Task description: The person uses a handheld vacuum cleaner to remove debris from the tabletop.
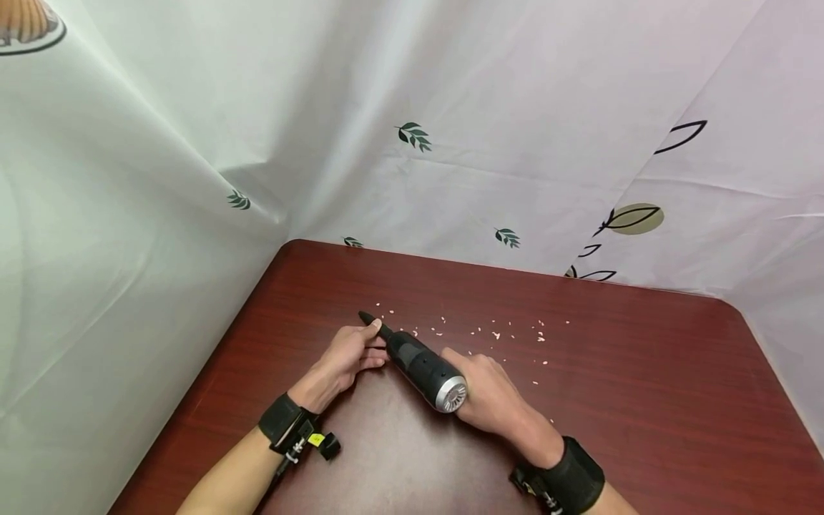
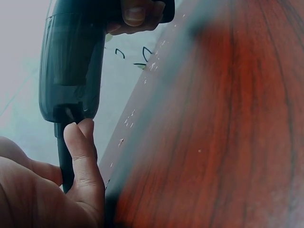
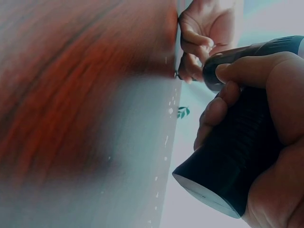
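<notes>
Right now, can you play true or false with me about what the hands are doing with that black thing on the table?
1. The right hand grips the fat end of the black handheld vacuum. True.
2. The left hand lies flat on the table, far from the vacuum. False: its fingers pinch the thin nozzle at the front.
3. Little pale crumbs lie scattered on the red-brown table. True.
4. The crumbs sit in a bowl. False: they lie loose on the bare wood, beyond the hands.
5. The vacuum stands upright on its own. False: both hands hold it, slanted, nozzle pointing away from the person.
</notes>
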`<state>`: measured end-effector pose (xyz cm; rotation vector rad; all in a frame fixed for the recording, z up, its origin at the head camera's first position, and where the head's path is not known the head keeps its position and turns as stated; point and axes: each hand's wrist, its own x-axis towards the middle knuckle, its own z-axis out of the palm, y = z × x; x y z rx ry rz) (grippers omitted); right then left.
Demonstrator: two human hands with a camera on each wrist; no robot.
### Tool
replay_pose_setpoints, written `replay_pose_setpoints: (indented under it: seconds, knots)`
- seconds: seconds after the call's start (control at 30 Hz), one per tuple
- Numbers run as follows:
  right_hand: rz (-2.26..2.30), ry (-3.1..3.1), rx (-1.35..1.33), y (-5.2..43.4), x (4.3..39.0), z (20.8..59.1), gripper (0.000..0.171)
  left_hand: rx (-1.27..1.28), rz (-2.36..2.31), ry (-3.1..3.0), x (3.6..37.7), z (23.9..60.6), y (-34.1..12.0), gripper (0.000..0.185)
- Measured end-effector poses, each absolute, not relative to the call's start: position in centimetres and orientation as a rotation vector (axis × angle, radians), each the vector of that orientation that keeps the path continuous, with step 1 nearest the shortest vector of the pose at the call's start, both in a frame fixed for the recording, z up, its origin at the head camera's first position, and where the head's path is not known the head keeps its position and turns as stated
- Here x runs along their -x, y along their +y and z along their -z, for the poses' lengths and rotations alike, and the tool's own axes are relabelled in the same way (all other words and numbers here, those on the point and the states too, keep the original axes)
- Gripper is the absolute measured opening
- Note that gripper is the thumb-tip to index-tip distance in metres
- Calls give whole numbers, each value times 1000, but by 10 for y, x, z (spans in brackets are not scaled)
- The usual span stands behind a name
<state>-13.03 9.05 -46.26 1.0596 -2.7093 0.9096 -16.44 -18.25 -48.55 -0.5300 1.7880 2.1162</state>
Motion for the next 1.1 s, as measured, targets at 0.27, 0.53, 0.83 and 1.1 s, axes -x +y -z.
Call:
replay_pose_setpoints:
  seconds: [0.27,0.53,0.83,1.1]
  knots:
    - [-929,-2716,-1030,91,130,461,43,527,-2116,1783,169,485,-179,51]
    - [-916,-2730,-995,93,128,460,42,474,-2097,1810,172,487,-176,51]
    - [-894,-2769,-951,92,125,457,42,467,-2062,1844,175,487,-173,53]
    - [-847,-2752,-942,91,124,457,41,478,-2059,1842,177,487,-171,48]
